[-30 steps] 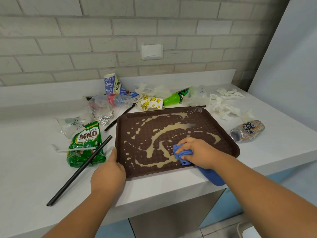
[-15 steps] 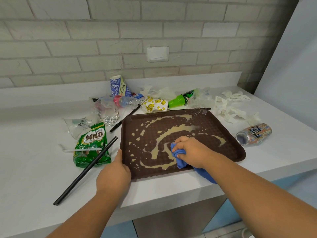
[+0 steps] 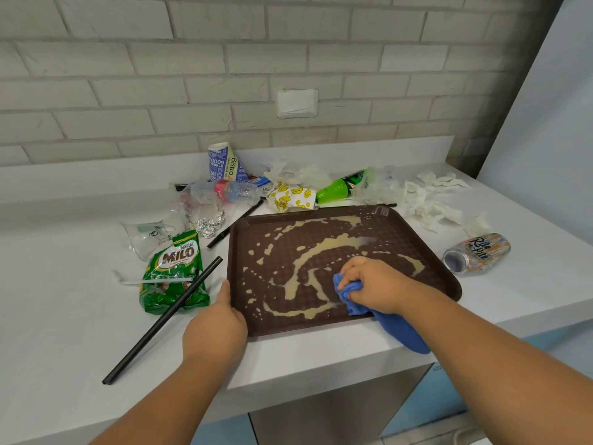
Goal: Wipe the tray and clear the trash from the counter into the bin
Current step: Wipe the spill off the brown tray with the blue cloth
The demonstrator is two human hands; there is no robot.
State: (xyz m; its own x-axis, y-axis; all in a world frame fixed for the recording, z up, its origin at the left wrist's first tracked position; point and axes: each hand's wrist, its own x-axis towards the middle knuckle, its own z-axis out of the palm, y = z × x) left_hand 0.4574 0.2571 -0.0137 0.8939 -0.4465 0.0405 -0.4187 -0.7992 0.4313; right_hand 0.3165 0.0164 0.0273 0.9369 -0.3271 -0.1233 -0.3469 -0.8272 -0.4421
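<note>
A brown tray (image 3: 321, 216) smeared with beige liquid lies on the white counter (image 3: 64, 316). My right hand (image 3: 373, 285) grips a blue cloth (image 3: 398, 329) and presses it on the tray's near middle; the cloth's tail hangs over the counter edge. My left hand (image 3: 215, 326) holds the tray's near left corner, thumb along the left rim. Trash lies around the tray: a green Milo packet (image 3: 175, 271), a long black straw (image 3: 163, 319), a crushed can (image 3: 478, 252), a foil ball (image 3: 208, 224).
Behind the tray lie a plastic bottle (image 3: 231, 189), a paper cup (image 3: 224, 162), a smiley wrapper (image 3: 290, 197), a green bottle (image 3: 340, 187) and torn white tissues (image 3: 430, 203). A brick wall backs the counter. No bin shows.
My right hand has slid the cloth leftward across the tray's near part, wiping some liquid. My left hand stays on the corner.
</note>
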